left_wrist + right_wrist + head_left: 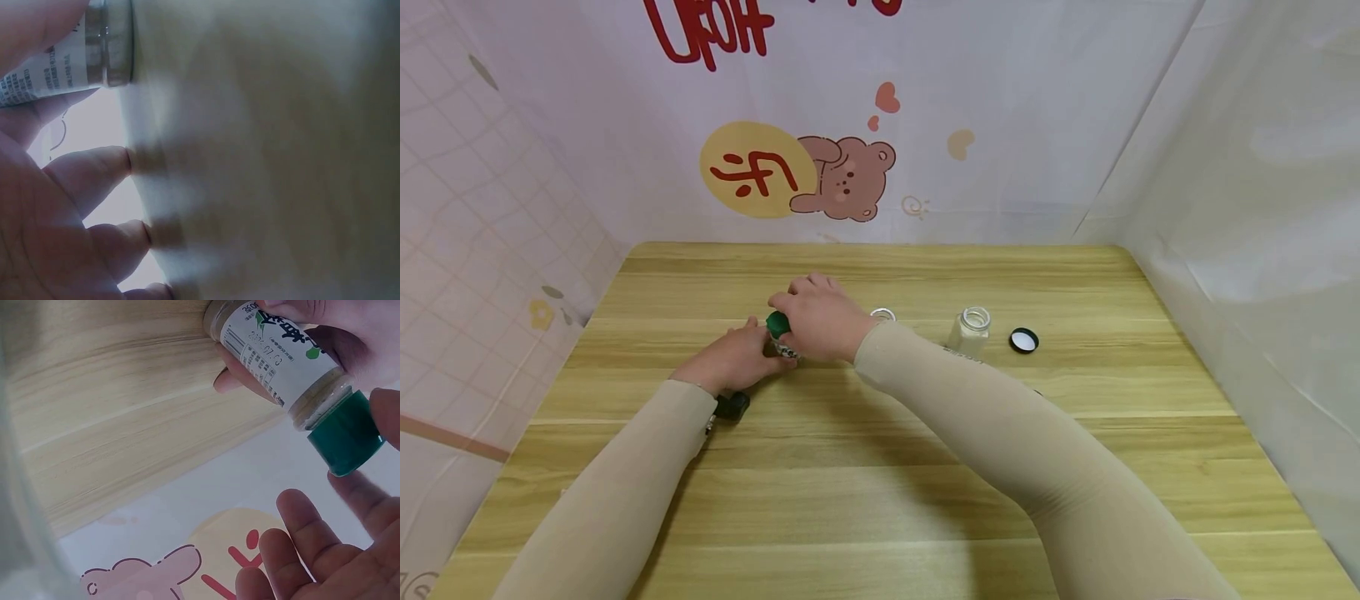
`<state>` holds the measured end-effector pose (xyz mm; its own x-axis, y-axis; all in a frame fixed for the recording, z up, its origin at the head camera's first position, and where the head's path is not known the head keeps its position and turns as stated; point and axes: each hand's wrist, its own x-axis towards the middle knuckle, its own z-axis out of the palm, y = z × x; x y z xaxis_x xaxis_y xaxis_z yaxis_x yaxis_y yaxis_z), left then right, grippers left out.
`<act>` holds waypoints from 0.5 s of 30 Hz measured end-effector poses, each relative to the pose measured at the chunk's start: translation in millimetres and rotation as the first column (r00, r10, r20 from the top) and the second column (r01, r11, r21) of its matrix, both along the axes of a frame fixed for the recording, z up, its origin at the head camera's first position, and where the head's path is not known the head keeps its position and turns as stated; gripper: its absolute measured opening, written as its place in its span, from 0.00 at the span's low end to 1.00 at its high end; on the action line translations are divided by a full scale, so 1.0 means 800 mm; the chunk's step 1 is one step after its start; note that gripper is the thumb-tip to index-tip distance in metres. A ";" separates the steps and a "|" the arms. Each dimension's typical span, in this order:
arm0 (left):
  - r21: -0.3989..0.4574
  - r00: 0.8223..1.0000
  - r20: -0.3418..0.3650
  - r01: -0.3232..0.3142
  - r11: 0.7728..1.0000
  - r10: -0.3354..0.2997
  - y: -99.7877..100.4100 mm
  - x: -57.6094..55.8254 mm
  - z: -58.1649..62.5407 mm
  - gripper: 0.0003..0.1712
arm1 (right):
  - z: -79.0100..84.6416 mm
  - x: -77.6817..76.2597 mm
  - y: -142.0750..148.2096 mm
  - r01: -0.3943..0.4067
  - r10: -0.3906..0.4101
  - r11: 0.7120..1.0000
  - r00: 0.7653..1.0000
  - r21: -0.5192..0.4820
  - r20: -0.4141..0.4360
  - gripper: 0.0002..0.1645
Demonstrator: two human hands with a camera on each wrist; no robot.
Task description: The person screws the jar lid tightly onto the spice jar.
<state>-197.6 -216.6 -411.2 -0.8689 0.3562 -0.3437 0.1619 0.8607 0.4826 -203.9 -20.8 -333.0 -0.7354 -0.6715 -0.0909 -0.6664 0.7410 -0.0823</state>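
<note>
Bottle point(282, 359) with a green cap point(347, 434), roughly upright, is toward the far left of the table point(880, 500). The left hand point(736, 357) grips its body; the right hand point(823, 321) pinches the cap between thumb and finger. The bottle looks light and stiff, its smooth, clear wall probably slippery, perhaps breakable; best held round the label point(269, 347).

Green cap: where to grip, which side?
Likely pinch the green cap across its side wall, coming from the capped end: the cap is short and round, and the left hand holds the bottle by its labelled body.
</note>
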 end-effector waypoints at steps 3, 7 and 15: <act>-0.001 1.000 0.000 -0.001 1.000 0.001 -0.001 0.000 0.000 0.42 | 0.000 0.000 0.000 -0.008 0.008 1.000 1.000 0.005 0.000 0.28; 0.008 1.000 0.003 -0.005 1.000 0.005 -0.001 0.000 0.000 0.43 | -0.002 -0.001 -0.001 -0.010 0.010 1.000 1.000 0.002 -0.018 0.23; 0.001 1.000 0.005 -0.004 1.000 0.004 -0.001 -0.001 -0.001 0.44 | -0.003 -0.001 -0.001 -0.004 0.004 1.000 1.000 -0.004 -0.025 0.30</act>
<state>-198.1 -217.7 -412.3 -0.8687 0.3527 -0.3478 0.1557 0.8610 0.4841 -205.0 -21.6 -335.3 -0.7346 -0.6748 -0.0704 -0.6713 0.7380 -0.0686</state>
